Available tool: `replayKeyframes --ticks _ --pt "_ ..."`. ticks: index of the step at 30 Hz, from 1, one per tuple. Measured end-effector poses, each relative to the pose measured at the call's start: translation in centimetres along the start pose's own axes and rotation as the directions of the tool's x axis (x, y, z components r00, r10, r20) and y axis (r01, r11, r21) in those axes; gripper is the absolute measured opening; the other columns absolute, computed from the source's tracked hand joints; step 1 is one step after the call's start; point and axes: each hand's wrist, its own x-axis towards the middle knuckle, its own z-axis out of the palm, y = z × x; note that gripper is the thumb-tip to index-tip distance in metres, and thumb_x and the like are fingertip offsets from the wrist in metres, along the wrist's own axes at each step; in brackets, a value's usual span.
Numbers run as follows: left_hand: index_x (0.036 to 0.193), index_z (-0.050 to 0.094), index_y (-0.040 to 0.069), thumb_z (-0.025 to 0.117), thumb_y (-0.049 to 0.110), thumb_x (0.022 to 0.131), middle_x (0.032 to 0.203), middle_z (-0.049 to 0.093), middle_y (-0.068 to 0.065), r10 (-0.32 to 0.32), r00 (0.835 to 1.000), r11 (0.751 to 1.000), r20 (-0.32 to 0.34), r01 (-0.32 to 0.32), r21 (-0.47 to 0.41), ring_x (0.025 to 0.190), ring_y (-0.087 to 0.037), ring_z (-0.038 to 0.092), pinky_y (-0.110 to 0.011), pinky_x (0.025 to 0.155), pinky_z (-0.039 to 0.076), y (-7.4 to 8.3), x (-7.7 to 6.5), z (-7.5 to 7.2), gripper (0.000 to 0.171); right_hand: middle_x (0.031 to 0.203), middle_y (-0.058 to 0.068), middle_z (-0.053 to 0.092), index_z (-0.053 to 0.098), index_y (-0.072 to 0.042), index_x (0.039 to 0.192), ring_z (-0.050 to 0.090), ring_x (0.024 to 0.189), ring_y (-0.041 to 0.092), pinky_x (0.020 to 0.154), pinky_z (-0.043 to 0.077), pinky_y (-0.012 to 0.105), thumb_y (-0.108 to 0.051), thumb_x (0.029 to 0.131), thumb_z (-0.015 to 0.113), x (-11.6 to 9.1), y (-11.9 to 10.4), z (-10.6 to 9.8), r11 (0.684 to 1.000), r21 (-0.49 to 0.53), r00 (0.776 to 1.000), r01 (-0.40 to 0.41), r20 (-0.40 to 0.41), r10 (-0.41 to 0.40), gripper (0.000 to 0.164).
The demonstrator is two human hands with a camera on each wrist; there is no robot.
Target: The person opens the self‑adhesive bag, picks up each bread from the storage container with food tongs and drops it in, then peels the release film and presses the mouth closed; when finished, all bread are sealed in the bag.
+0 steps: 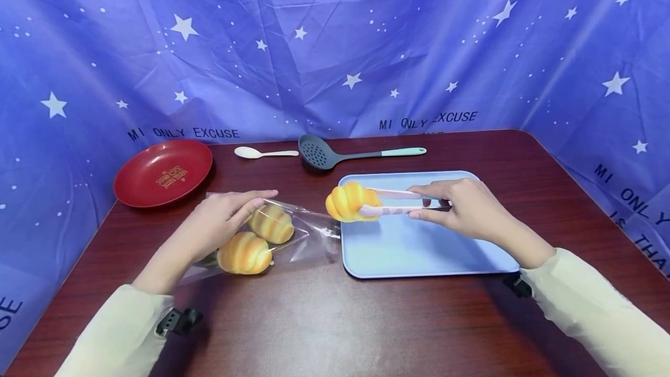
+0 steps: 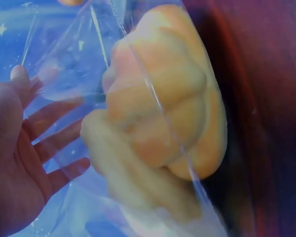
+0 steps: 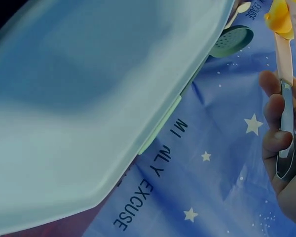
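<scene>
My left hand holds the edge of a clear plastic bag between thumb and fingers, with some fingers showing through the film in the left wrist view. Inside the bag lie two striped bread rolls, a nearer roll and a farther roll. My right hand grips a pair of tongs, thumb on one arm and fingers on the other. Their pale pink tips clasp a yellow-orange bread roll, which overlaps the tray's left edge near the bag's right end.
A light blue tray lies under the right hand. Behind it are a grey slotted skimmer with a mint handle and a white spoon. A red plate sits at the back left. A blue starry cloth hangs around the table.
</scene>
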Motion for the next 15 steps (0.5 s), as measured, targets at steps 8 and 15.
replayKeyframes --ticks 8,15 --pt "0.141 0.063 0.018 0.051 0.027 0.108 0.132 0.068 -0.008 0.037 0.998 0.998 0.053 -0.039 0.039 0.124 -0.034 0.062 -0.056 0.104 0.047 0.4 0.1 0.9 0.036 0.077 -0.017 0.06 0.08 -0.016 0.113 0.037 0.058 -0.004 0.052 0.036 0.021 -0.031 0.08 0.087 -0.4 -0.7 -0.8 0.995 0.088 0.997 0.038 0.068 -0.044 0.037" --pt "0.141 0.063 0.019 0.052 0.027 0.108 0.132 0.068 -0.006 0.032 0.997 0.998 0.063 -0.035 0.045 0.124 -0.032 0.062 -0.056 0.104 0.046 0.7 -0.1 0.8 0.035 0.081 -0.016 0.067 0.08 -0.017 0.113 0.037 0.057 -0.004 0.052 0.037 0.022 -0.039 0.082 0.084 -0.1 -2.2 -0.8 0.997 -0.006 0.989 0.078 0.13 -0.077 0.039"
